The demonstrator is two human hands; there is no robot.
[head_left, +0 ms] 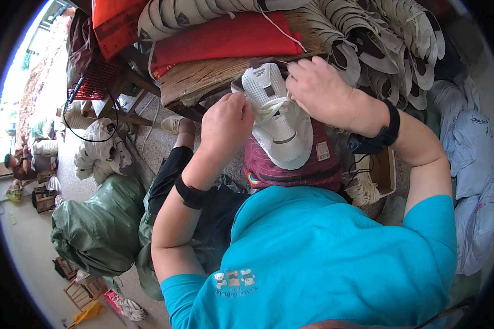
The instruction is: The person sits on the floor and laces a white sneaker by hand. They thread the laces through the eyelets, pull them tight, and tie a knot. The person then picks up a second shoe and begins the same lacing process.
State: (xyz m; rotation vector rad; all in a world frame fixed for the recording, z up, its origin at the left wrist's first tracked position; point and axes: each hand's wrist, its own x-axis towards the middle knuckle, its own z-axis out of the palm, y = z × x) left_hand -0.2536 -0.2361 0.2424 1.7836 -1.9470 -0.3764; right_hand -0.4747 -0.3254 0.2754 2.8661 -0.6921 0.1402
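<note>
A white shoe upper (282, 134) with a mesh tongue lies toe toward me on a maroon striped cushion-like cloth (291, 170). A white shoelace (273, 109) crosses over its lower tongue. My left hand (228, 122) is closed beside the upper's left edge, its fingertips pinched near the dark collar lining; what they hold is hidden. My right hand (319, 86) is closed at the upper right of the tongue, seemingly pinching a thin strand of the lace.
A wooden bench (203, 82) carries red cloth (225, 44) and a row of stacked uppers (192, 16). More uppers (389, 44) are piled at the right. Green sacks (101, 225) and pale plastic bags (475, 153) flank me. An open box (388, 170) stands near white laces (362, 189).
</note>
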